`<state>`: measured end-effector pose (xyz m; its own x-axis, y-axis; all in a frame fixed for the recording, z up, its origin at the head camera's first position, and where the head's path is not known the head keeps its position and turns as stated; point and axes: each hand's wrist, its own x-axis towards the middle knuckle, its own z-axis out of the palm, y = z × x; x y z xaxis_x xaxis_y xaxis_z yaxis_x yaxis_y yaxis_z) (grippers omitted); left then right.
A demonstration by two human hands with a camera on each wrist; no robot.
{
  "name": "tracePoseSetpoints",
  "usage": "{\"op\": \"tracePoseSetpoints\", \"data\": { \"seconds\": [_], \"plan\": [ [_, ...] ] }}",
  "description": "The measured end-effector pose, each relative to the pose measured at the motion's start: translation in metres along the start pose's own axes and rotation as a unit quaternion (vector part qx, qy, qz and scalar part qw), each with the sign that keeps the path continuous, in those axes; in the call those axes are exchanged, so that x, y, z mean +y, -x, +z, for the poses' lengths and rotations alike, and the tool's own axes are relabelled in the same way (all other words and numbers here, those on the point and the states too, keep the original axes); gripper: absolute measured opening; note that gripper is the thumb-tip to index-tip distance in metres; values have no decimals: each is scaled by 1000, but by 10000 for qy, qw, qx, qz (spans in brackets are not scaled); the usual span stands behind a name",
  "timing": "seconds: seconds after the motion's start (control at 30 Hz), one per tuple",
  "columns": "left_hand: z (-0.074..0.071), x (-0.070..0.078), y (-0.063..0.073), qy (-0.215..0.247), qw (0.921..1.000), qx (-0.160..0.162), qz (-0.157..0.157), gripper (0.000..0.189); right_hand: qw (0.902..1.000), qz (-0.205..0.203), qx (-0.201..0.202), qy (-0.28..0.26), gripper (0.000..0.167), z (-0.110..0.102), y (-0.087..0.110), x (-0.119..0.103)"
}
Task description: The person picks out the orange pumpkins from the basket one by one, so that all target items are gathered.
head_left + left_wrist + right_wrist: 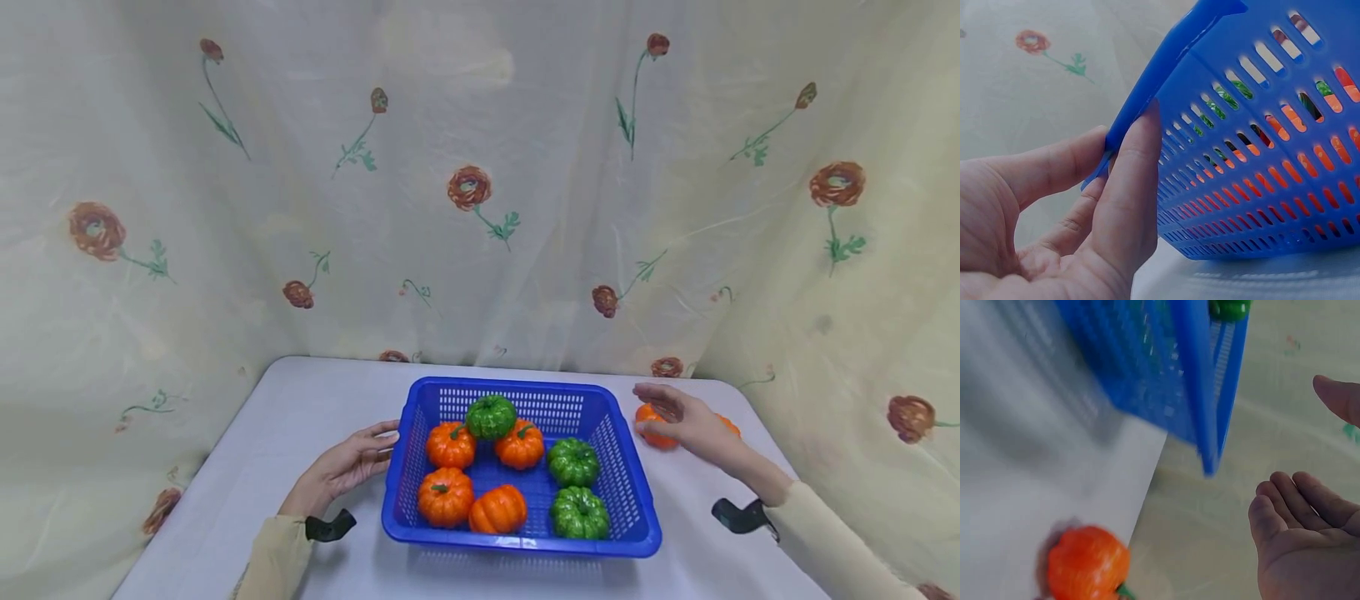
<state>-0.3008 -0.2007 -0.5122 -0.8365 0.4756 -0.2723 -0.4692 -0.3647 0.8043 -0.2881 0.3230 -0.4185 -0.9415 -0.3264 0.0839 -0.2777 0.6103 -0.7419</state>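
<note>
A blue plastic basket [525,544] with slotted sides holds several orange pumpkins [446,498] and three green pumpkins [580,513]. One green pumpkin [491,417] lies on top of two orange ones near the back. At the basket's left side, my left hand [337,469] pinches the rim [1141,94] between thumb and fingers. My right hand [693,423] hovers right of the basket with fingers extended and thumb apart, holding nothing. Beneath and behind it, an orange pumpkin [656,428] is partly hidden; a second orange pumpkin [728,425] peeks out past the wrist.
The basket is on a white table [322,400]. A pale curtain [480,275] with printed red flowers hangs behind the table and along both sides. Dark straps [330,527] are worn on both wrists.
</note>
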Motion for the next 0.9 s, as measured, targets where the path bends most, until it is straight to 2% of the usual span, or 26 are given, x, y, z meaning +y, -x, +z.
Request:
{"op": "tracePoseSetpoints", "data": {
  "seconds": [0.1, 0.27, 0.53, 0.67, 0.9],
  "plan": [
    [-1, 0, -1, -35, 10000, 19, -11, 56, 9991, -152, -356, -160, 67, 16, -4, -15],
    [-1, 1, -1, 3, 10000, 54, -22, 56, 9919, -159, -1224, -293, 68, 42, -10, -40],
    [1, 0, -1, -76, 9998, 157, -27, 55, 9651, -306, -2520, -648, 62, 84, -19, -74],
    [2, 0, -2, -116, 9998, 185, -28, 57, 9560, -406, -2840, -619, 62, 100, -22, -81],
    [1, 1, -1, -31, 9998, 171, -27, 57, 9458, -476, -3141, -674, 54, 123, -30, -84]
  ]
}}
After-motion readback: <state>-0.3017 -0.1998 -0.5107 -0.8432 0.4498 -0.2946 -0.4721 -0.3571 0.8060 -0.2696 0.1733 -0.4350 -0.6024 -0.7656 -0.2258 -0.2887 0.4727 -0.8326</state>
